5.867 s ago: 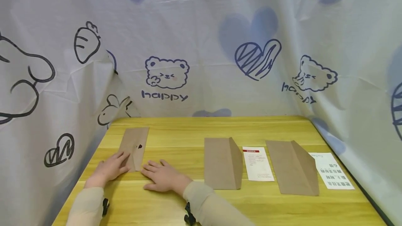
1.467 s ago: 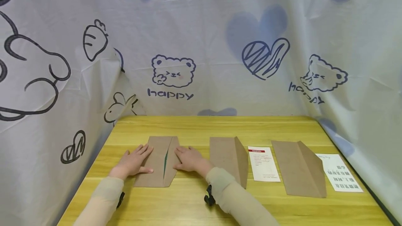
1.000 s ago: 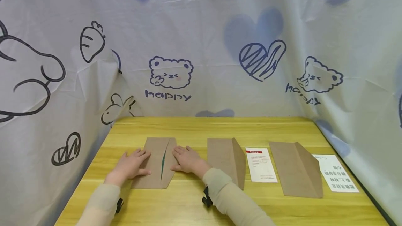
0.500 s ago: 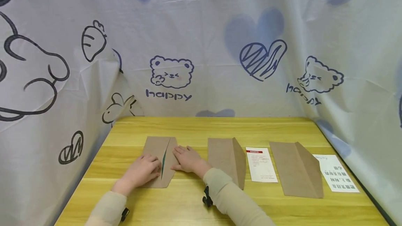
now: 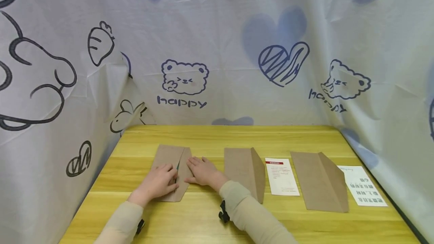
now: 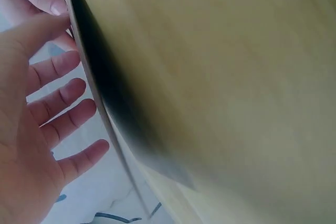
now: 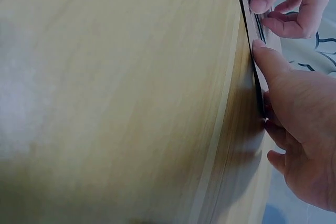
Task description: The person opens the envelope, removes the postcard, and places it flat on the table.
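Note:
A brown paper envelope (image 5: pixel 168 151) lies on the left part of the table, its flap spread to the right. A narrow dark-green strip (image 5: pixel 178 165) shows in the slit beside the flap. Across the envelope's left part reaches my left hand (image 5: pixel 157 182), fingers bent loosely at the slit. In the left wrist view its fingertips (image 6: pixel 73 93) are spread apart along the paper's edge. My right hand (image 5: pixel 203 172) rests on the flap's right edge, fingers extended. The right wrist view has both hands close together at the edge; what lies beneath the left fingers is hidden.
Right of the hands lie a second brown envelope (image 5: pixel 237 166) and a white card with a red band (image 5: pixel 282 178). Farther right are a third envelope (image 5: pixel 315 180) and a white card with grey print (image 5: pixel 364 187). A printed curtain (image 5: pixel 223 48) surrounds the wooden table (image 5: pixel 203 221).
The envelope, earlier narrower with a dark mark on top, now lies with its flap spread. My left hand has moved rightward from its left side to the slit; the right hand has stayed lately.

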Action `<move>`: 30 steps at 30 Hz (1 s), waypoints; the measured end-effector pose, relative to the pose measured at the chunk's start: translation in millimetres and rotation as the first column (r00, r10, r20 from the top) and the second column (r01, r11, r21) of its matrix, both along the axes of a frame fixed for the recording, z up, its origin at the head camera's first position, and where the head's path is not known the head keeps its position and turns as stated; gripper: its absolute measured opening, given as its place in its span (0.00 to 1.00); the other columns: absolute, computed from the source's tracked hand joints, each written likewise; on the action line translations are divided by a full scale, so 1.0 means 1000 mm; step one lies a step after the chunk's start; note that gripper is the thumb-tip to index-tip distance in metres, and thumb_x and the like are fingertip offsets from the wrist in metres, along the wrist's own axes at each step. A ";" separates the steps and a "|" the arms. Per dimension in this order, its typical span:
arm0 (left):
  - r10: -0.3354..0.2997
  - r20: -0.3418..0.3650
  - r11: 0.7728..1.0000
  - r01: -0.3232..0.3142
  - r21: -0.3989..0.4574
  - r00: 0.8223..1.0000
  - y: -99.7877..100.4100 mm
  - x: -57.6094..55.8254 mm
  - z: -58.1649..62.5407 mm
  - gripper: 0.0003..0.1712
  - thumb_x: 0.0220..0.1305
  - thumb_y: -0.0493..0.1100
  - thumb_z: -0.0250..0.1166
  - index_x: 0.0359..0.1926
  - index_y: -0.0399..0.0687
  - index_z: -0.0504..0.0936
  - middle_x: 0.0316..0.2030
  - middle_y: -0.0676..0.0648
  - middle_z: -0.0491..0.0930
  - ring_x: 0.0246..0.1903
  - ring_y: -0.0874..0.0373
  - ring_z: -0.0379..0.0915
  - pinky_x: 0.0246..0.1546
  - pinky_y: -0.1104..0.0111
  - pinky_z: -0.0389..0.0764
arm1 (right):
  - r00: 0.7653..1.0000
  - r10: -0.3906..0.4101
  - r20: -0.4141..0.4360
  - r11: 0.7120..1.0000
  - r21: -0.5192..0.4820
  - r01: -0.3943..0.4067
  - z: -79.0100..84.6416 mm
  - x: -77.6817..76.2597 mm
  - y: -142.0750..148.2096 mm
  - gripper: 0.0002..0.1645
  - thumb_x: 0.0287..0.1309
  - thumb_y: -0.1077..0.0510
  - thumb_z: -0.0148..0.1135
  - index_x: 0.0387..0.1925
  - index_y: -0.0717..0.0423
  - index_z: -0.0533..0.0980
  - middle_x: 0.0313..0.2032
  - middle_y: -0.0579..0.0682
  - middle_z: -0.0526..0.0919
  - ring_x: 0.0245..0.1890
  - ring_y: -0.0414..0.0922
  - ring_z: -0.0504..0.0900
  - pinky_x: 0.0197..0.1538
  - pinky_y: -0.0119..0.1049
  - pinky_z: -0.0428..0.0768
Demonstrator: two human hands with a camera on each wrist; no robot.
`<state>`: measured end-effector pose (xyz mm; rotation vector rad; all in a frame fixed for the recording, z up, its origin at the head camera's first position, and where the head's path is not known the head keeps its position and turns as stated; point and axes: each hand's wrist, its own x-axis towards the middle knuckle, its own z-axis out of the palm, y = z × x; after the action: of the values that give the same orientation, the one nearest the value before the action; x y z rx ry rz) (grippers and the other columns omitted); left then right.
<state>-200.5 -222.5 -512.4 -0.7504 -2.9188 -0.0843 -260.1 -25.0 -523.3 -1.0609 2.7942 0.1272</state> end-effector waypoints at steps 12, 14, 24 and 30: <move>0.039 0.079 0.999 -0.036 -0.039 0.996 0.008 0.002 0.003 0.16 0.45 0.53 0.67 0.29 0.59 0.68 0.29 0.57 0.60 0.32 0.60 0.57 0.38 0.58 0.65 | 1.000 -0.003 0.009 1.000 -0.005 0.003 0.002 0.002 0.000 0.45 0.66 0.28 0.41 0.75 0.47 0.54 0.76 0.44 0.54 0.76 0.41 0.54 0.75 0.44 0.58; 0.044 0.086 0.998 -0.040 -0.044 0.995 0.008 0.002 0.002 0.16 0.45 0.53 0.66 0.29 0.59 0.67 0.29 0.57 0.60 0.33 0.60 0.57 0.38 0.58 0.65 | 1.000 -0.003 0.012 1.000 -0.009 0.003 0.003 0.002 0.001 0.45 0.66 0.28 0.41 0.75 0.47 0.54 0.76 0.44 0.54 0.76 0.42 0.54 0.75 0.44 0.58; 0.039 0.130 0.999 -0.040 0.006 0.991 0.005 0.004 -0.002 0.18 0.43 0.51 0.67 0.28 0.58 0.65 0.29 0.56 0.59 0.32 0.59 0.54 0.32 0.63 0.58 | 1.000 0.000 0.026 1.000 -0.015 0.000 0.002 0.002 -0.001 0.45 0.67 0.29 0.41 0.76 0.48 0.52 0.76 0.45 0.53 0.76 0.42 0.53 0.75 0.45 0.57; 0.030 0.148 0.999 -0.034 0.022 0.988 0.005 0.006 -0.004 0.20 0.42 0.54 0.69 0.29 0.58 0.66 0.30 0.57 0.59 0.34 0.59 0.54 0.33 0.64 0.59 | 1.000 -0.009 0.028 1.000 -0.018 0.009 0.001 0.002 -0.001 0.45 0.67 0.28 0.40 0.76 0.48 0.52 0.76 0.45 0.53 0.76 0.42 0.53 0.76 0.45 0.56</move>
<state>-194.8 -217.2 -516.0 -0.7222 -3.0622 -0.1804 -258.1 -25.6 -522.4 -1.0458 2.7802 0.0849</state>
